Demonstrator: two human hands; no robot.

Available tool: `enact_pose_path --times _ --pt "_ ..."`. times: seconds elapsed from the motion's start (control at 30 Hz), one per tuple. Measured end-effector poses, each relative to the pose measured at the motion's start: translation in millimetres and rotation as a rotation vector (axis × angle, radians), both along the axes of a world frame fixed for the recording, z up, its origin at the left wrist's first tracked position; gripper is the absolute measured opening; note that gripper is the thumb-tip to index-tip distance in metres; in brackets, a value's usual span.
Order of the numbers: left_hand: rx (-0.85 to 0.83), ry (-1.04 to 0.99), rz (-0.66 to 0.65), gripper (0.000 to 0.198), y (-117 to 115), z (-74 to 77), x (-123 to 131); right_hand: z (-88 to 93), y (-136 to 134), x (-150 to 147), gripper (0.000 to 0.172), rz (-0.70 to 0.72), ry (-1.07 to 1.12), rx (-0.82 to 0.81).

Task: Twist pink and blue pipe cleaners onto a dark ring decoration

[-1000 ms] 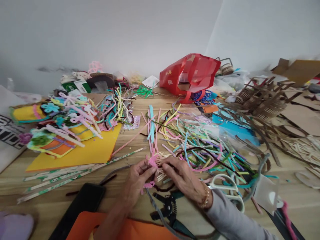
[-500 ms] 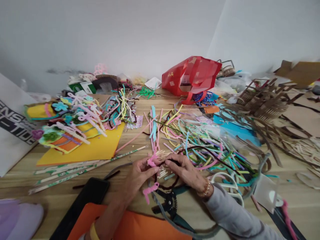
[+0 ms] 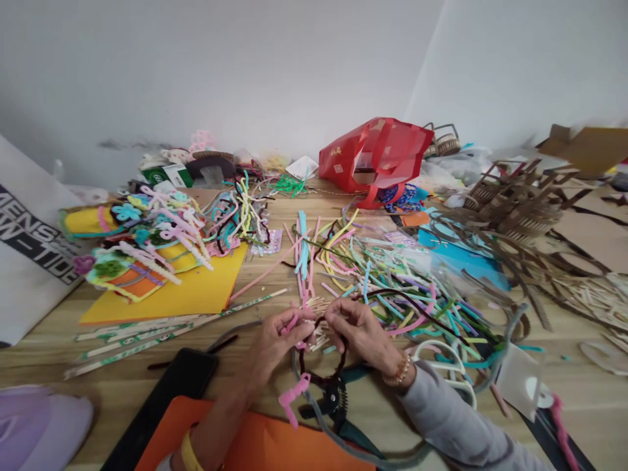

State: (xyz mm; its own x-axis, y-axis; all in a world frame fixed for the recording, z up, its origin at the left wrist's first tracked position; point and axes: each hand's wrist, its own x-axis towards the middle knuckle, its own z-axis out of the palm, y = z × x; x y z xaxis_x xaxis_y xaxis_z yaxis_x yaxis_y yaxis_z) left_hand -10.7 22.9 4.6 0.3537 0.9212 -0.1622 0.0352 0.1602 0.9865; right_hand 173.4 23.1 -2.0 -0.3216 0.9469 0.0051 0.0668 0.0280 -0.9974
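Note:
My left hand [image 3: 272,343] pinches a bent pink pipe cleaner [image 3: 289,325] between thumb and fingers. Opposite it, my right hand [image 3: 360,332] has its fingertips closed on a dark brown pipe cleaner [image 3: 342,362], which curves down in a loop between both hands. Whether the brown end passes through the pink piece is hidden by the fingers. Below the left fingers hangs a pink bent end [image 3: 294,390]; whether it joins the held piece is unclear. Dark-handled pliers [image 3: 334,396] lie under the loop, with short pale sticks [image 3: 318,340] behind the hands.
White-handled scissors [image 3: 470,394] lie right of my right wrist. A tangle of coloured pipe cleaners [image 3: 422,307] spreads beyond. Left are a black phone-like slab [image 3: 189,373], an orange sheet [image 3: 265,445] and a yellow sheet [image 3: 112,313] bearing pipe-cleaner flowers. A red bag [image 3: 338,160] stands at the back.
My right hand has shifted slightly, and the brown pipe cleaner now forms a wider, rounder loop below the hands. The pink piece in my left hand has turned. The view has moved slightly.

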Motion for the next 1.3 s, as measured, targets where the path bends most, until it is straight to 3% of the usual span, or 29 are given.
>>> enact_pose_path --times 0.07,0.17,0.37,0.5,0.6,0.77,0.93,1.17,1.3 --pt "0.031 0.055 -0.032 0.015 -1 1.8 -2 1.4 -2 -2 0.027 0.040 -0.018 0.002" --pt "0.024 0.040 0.007 0.022 0 3.5 -5 0.8 0 0 0.032 0.046 -0.061 0.028" --pt "-0.052 -0.377 0.278 0.029 12 8.4 -9 -1.1 7 10 0.017 -0.111 -0.430 0.301" --pt "-0.083 -0.420 0.268 0.039 16 12.9 -13 8.4 7 0 0.016 0.018 -0.742 0.543" --pt "-0.125 -0.431 0.250 0.037 15 13.3 -14 12.7 7 -15 0.017 0.103 -0.996 0.636" --pt "-0.129 -0.472 0.312 0.032 12 7.5 -8 -3.0 14 -32 0.018 0.132 -1.112 0.730" --pt "-0.155 -0.504 0.278 0.023 10 1.9 -2 -17.3 20 -26 0.017 0.048 -0.924 0.750" --pt "-0.103 -0.442 0.227 0.022 8 -7.7 -5 -5.3 19 -6 0.015 -0.152 -0.458 0.577" --pt "-0.114 -0.361 0.131 0.025 3 -11.3 2 -4.2 12 -5 0.015 -0.194 -0.325 0.599"
